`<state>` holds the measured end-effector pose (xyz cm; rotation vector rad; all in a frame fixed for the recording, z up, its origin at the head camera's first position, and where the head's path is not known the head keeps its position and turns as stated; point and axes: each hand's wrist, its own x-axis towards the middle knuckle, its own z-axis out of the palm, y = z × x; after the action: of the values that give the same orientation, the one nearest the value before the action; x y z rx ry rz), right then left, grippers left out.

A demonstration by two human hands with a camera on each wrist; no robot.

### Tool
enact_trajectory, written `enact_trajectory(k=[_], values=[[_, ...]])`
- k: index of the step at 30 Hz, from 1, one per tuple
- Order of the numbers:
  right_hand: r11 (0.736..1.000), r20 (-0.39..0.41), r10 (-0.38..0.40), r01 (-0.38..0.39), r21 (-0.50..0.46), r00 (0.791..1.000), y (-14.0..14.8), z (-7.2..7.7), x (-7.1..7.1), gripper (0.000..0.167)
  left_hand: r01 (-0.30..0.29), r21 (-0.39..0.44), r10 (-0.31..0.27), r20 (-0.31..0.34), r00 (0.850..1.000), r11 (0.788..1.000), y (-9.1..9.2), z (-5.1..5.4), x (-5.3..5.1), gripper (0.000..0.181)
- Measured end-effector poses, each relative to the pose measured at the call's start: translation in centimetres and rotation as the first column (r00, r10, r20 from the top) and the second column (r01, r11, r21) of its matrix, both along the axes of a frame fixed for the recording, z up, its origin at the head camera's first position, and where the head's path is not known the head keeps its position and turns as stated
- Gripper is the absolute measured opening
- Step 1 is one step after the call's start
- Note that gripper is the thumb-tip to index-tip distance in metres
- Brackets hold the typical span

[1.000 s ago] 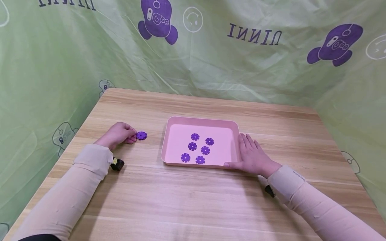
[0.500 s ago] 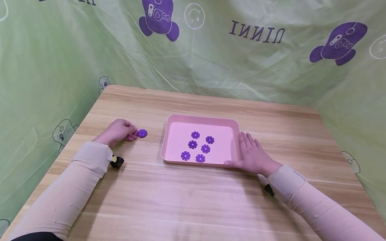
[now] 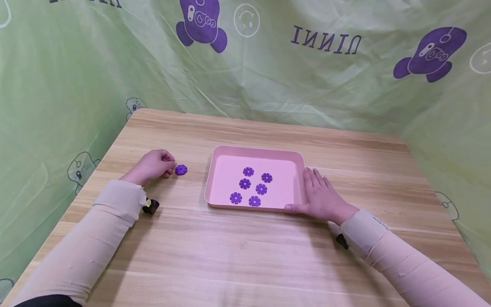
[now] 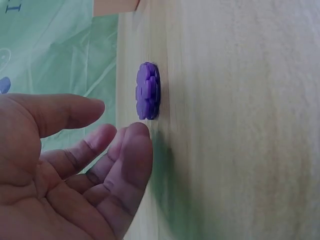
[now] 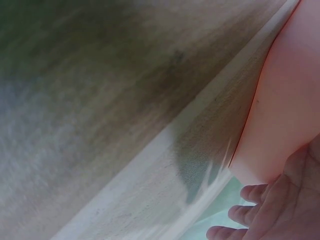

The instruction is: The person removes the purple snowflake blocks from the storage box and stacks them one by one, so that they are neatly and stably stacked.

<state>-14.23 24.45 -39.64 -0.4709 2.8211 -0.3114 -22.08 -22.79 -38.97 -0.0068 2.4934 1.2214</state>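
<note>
The left hand (image 3: 153, 166) is at the left side of the desk (image 3: 245, 264), its thumb and loosely bent fingers parted with nothing between them. Just beyond its fingertips, to the right, a small stack of purple snowflake discs (image 3: 181, 169) lies flat on the wood; whether a fingertip touches it I cannot tell. To the right of that stack, well apart from it, sits a pink rectangular tray (image 3: 226, 170). Six purple toothed discs (image 3: 262, 189) lie apart from one another inside, in two slanting rows of three running from far to near. The right hand (image 3: 324, 200) rests against the tray's right wall, fingers extended toward the far side, thumb at the near right corner. Both forearms wear beige sleeves (image 3: 76, 247). Behind the desk hangs a green cloth (image 3: 261, 85) printed with purple figures.
</note>
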Motion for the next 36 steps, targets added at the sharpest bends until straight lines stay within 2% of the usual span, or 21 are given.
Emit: enact_trajectory(k=[6, 10, 13, 17, 19, 22, 26, 31, 34, 36], values=[[1.000, -0.003, 0.000, 0.000, -0.005, 1.000, 0.1, 0.0, 0.0, 0.127, 0.043, -0.139, -0.050, -0.053, 0.997, 0.989, 0.8, 0.3, 0.1, 0.034], [1.000, 0.000, 0.003, -0.003, -0.008, 1.000, 0.0, -0.1, 0.0, 0.127, 0.046, -0.172, -0.064, -0.101, 0.993, 0.984, 1.6, 0.6, 0.2, 0.038], [1.000, -0.001, 0.003, -0.003, -0.011, 1.000, 0.0, -0.1, 0.0, 0.127, 0.048, -0.126, -0.063, -0.121, 0.991, 0.991, 2.7, 1.1, 0.1, 0.038], [1.000, -0.003, 0.005, -0.005, -0.015, 1.000, 0.0, -0.1, 0.0, 0.126, 0.064, -0.022, -0.066, -0.111, 0.992, 0.998, 4.9, 1.9, 0.0, 0.037], [1.000, -0.002, 0.006, -0.006, -0.017, 1.000, -0.1, -0.1, 0.0, 0.126, 0.081, 0.008, -0.079, -0.111, 0.991, 0.997, 6.1, 2.3, -0.1, 0.035], [1.000, 0.002, 0.005, -0.005, -0.017, 1.000, -0.1, -0.2, 0.0, 0.126, 0.134, 0.029, -0.129, -0.120, 0.984, 0.991, 8.0, 2.7, 0.0, 0.033], [1.000, 0.004, 0.003, -0.003, -0.009, 1.000, -0.1, -0.2, 0.0, 0.127, 0.221, 0.019, -0.218, -0.116, 0.969, 0.975, 10.7, 3.3, 0.4, 0.028], [1.000, 0.005, 0.002, -0.002, -0.006, 1.000, 0.0, -0.2, 0.0, 0.127, 0.306, -0.066, -0.312, -0.118, 0.943, 0.950, 13.3, 3.4, 1.5, 0.025], [1.000, 0.003, 0.003, -0.003, -0.008, 1.000, 0.0, -0.2, 0.0, 0.127, 0.369, -0.144, -0.385, -0.106, 0.917, 0.918, 14.3, 3.0, 2.2, 0.023], [1.000, 0.003, 0.003, -0.003, -0.008, 1.000, 0.1, -0.1, 0.0, 0.128, 0.417, -0.206, -0.441, -0.088, 0.893, 0.885, 14.8, 2.6, 2.5, 0.020]])
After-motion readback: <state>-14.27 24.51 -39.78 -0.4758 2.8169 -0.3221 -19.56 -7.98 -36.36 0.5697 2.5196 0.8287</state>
